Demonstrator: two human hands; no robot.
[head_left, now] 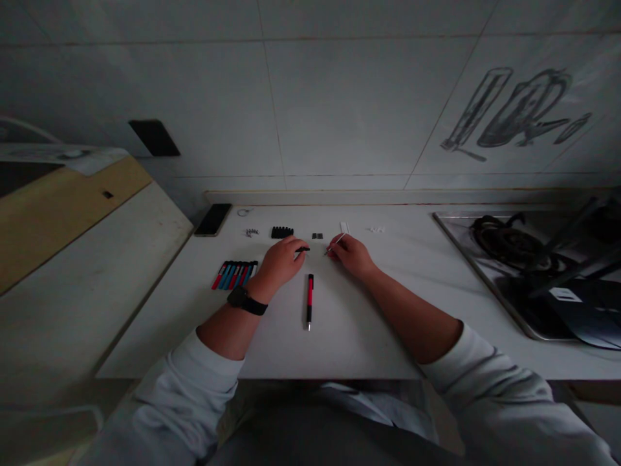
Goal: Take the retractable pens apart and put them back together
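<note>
Held in my left hand is a small black pen part, pinched between thumb and fingers. My right hand pinches a thin white pen refill, its tip pointing down and left toward the black part; the two are apart. Between my forearms a red and black pen lies with its metal tip toward me. A row of red and blue pen barrels rests beside my left wrist. Behind my hands sit black grip-like pieces, small dark pieces and white refills.
Small metallic springs, a ring-shaped item and a phone lie at the back left of the white counter. Small white pieces are at the back right. A gas stove borders the right side, a wooden-edged cabinet the left.
</note>
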